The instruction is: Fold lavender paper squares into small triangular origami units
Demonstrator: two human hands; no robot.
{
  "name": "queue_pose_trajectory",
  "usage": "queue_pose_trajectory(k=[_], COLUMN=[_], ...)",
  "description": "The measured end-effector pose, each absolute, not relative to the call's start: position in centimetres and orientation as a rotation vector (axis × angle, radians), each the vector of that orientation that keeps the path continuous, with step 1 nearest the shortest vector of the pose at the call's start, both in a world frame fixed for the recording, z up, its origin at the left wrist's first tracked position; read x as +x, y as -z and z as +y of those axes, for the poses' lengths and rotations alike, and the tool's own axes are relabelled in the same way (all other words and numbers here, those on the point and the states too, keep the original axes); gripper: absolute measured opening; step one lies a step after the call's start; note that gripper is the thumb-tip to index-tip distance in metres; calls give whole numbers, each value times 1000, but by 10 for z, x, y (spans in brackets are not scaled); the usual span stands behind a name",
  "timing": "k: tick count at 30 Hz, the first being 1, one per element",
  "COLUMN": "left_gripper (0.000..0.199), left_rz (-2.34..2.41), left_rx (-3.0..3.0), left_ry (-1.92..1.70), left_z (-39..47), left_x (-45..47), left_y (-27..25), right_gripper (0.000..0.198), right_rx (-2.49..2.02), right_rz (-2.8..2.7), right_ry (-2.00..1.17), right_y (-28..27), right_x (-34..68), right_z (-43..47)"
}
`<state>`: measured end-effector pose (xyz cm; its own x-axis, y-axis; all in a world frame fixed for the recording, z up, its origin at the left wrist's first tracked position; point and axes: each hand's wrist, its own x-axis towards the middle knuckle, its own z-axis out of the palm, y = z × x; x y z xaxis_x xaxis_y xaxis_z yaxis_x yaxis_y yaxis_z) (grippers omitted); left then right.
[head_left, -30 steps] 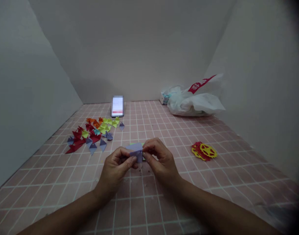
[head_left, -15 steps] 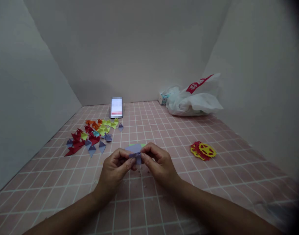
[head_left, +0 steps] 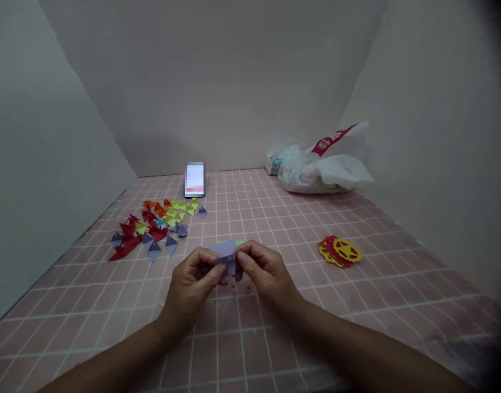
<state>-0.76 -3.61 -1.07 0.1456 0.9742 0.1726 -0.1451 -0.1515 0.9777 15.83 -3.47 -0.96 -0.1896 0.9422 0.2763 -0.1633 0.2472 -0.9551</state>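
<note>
Between my two hands is a small piece of folded purple paper [head_left: 230, 266]. My left hand [head_left: 196, 277] pinches its left side between thumb and fingers. At its right edge, my right hand [head_left: 263, 268] is closed with thumb and forefinger on the paper. Just beyond the fingers, flat purple paper sheets [head_left: 223, 247] lie on the table, with a strip of green paper [head_left: 240, 242] showing from under them. My fingers hide part of the folded piece.
Many folded paper pieces, among them a red one [head_left: 129, 240] and a yellow one [head_left: 174, 216], lie at the left. A lit phone [head_left: 195, 180] stands behind them. Yellow and red cut-outs [head_left: 347, 251] lie at the right, a white plastic bag [head_left: 328, 172] behind, on a checked tablecloth [head_left: 270, 218].
The right fingers have shifted slightly at the paper's right edge, and more of the folded purple piece shows. The left hand stays almost in place.
</note>
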Motion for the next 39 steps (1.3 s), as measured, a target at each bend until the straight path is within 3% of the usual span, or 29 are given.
queue_pose_trajectory(k=[6,29,39], left_gripper=[10,9,11], left_rz=[914,992,1028], left_rx=[1342,1493,1337], left_ry=[-1317,-1318,-1068], left_z=[-36,-36,-35], left_x=[-7,-8,-8], left_y=[9,12,8], right_gripper=[10,10,14], right_rx=[-809,-918,-933], right_rz=[-1382,-1398,-1340], right_ry=[-1229,-1147,-1171], right_y=[14,14,12], right_x=[156,157,158], right_z=[-33,-33,-34])
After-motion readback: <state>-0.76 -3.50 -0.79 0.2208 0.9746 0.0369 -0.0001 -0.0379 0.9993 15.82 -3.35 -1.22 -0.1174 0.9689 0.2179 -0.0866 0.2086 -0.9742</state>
